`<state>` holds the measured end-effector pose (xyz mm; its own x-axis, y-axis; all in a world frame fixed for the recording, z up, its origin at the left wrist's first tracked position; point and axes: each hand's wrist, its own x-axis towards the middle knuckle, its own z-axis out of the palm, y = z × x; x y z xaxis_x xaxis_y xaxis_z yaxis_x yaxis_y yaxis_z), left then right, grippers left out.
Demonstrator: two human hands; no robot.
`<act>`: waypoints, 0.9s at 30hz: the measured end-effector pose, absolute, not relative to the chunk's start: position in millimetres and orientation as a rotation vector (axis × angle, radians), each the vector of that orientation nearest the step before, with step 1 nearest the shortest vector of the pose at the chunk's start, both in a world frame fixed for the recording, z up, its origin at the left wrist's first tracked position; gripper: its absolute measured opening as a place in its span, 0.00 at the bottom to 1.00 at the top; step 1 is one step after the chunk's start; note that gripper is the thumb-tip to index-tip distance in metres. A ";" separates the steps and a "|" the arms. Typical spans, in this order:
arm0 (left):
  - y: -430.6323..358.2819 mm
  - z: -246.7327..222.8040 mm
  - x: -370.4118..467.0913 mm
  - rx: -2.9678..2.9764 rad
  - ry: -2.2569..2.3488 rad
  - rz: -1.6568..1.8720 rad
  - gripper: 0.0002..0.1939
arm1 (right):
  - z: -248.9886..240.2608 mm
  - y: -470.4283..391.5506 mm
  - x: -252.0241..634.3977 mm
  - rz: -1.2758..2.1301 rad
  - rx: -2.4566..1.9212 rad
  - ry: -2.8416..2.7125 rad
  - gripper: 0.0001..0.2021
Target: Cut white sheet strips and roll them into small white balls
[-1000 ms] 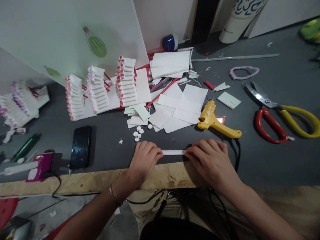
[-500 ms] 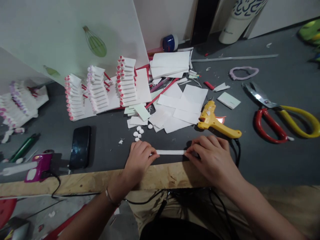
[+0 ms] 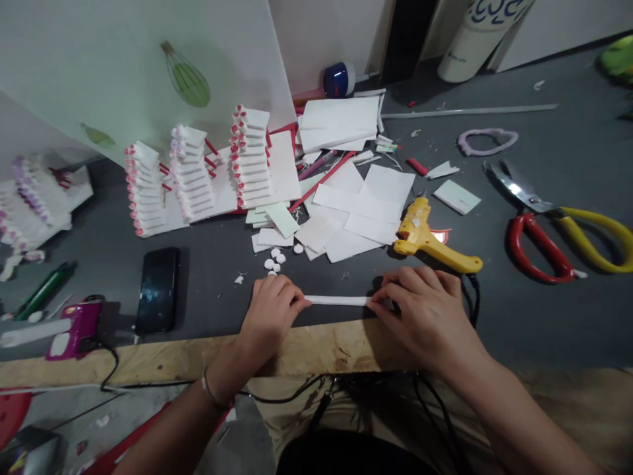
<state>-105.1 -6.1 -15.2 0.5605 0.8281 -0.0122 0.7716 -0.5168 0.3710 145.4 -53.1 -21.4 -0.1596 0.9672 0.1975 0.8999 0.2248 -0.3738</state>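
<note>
White strip (image 3: 339, 300) stretched lengthwise between two bare hands, near the wooden front edge (image 3: 341, 346) of the dark tabletop (image 3: 544, 323). The left hand (image 3: 270, 316) closes its grip on one end, thumb against fingers; the right hand (image 3: 430, 316) pinches the other. The exposed span looks straight and roughly parallel to the edge. Sound handling, as judged here, calls for light, equal pressure at both ends, fingertips low and level; uneven pull could skew or crease the narrow piece, and a hard pinch could flatten it. Small white discs (image 3: 275, 258) lie just beyond the left hand, and a yellow glue gun (image 3: 438, 254) beyond the right. Containers: at the rear, a pale bottle (image 3: 459, 59) with a blue pattern stands against the wall, its contents hidden; a blue-and-white rounded object (image 3: 339, 80), possibly a jar, shows no visible contents.
</note>
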 end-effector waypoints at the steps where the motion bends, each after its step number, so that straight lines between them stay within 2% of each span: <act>1: -5.1 -14.0 -105.0 2.443 1.315 0.224 0.09 | -21.3 -53.0 145.4 0.237 -1.727 -2.118 0.08; 11: 3.0 -4.2 -100.8 2.357 1.332 0.106 0.09 | -19.4 -48.6 145.2 0.243 -1.749 -2.129 0.09; 16: 5.8 -5.1 -99.4 2.390 1.153 0.179 0.04 | -18.6 -47.2 147.6 0.262 -1.768 -2.146 0.08; 22: 15.5 -1.8 -98.0 2.450 0.751 -0.124 0.26 | -17.5 -46.1 149.0 0.281 -1.781 -2.192 0.07; 27: 19.1 7.8 -92.9 2.501 0.735 -0.343 0.32 | -20.0 -46.0 150.9 0.297 -1.775 -2.190 0.07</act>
